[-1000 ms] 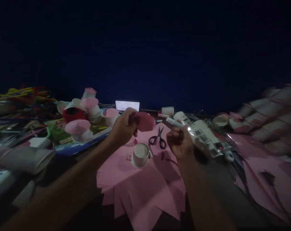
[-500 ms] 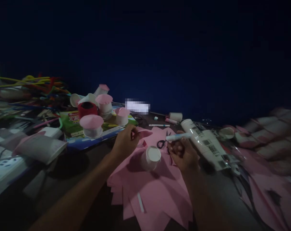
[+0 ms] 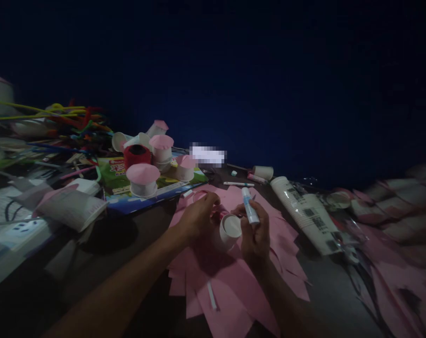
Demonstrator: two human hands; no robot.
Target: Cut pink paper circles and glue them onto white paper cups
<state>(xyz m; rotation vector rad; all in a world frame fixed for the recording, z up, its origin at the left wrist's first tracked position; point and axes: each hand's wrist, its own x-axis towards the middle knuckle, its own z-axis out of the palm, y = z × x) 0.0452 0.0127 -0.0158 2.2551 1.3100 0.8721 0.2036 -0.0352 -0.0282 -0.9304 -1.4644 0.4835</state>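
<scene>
The right hand (image 3: 255, 230) has its grip closed around a white and blue tube (image 3: 250, 206), just beside the white paper cup (image 3: 230, 230), which stands over the pink sheets (image 3: 227, 286) on the desk (image 3: 146, 239). The left hand (image 3: 201, 218) is at the other side of this cup with bent fingers, and I cannot tell what its grip is holding.

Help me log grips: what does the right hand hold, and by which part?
The right hand holds a white-and-blue tube around its lower half.
</scene>
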